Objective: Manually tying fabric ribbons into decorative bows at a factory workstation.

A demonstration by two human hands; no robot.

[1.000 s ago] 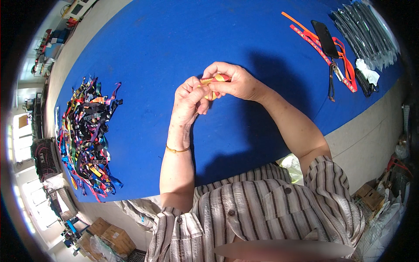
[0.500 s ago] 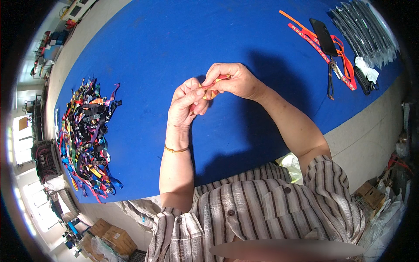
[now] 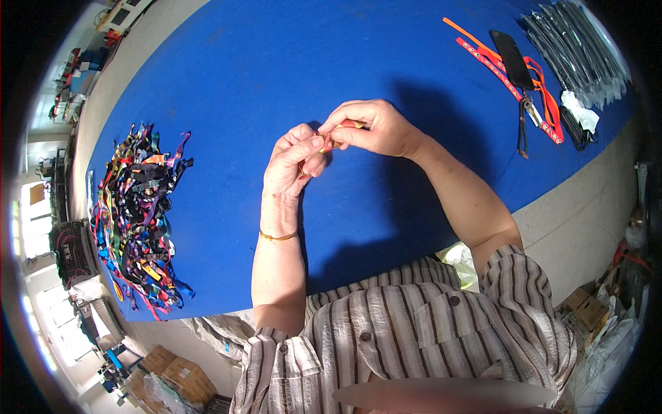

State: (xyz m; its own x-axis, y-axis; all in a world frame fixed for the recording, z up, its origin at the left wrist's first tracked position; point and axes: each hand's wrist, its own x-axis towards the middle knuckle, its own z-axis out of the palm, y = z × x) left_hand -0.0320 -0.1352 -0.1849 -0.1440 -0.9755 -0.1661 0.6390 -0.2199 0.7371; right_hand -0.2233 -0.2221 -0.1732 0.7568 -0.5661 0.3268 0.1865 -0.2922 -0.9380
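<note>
Above the middle of the blue table [image 3: 227, 83], my two hands meet at a short red-and-yellow strap [image 3: 354, 124]. Fingers and thumb of my left hand [image 3: 291, 160] are closed on one part of it, and a bit shows below that palm. My right hand [image 3: 380, 130] pinches the strap just to the right, with a piece sticking out over its fingers. Most of the strap is hidden inside both hands, so I cannot tell its full length. A thin bracelet [image 3: 278, 237] circles my left wrist.
A heap of multicoloured straps [image 3: 141, 221] lies at the table's left. Far right are a black phone [image 3: 510, 58], orange and red lanyards [image 3: 486, 69], a stack of dark plastic-wrapped packs [image 3: 576, 55] and a crumpled white tissue [image 3: 580, 112]. Cardboard boxes [image 3: 183, 379] stand on the floor, lower left.
My right hand has shifted slightly to the right and its fingers have turned a little. Less of the strap's yellow shows between the hands. My left hand has barely moved.
</note>
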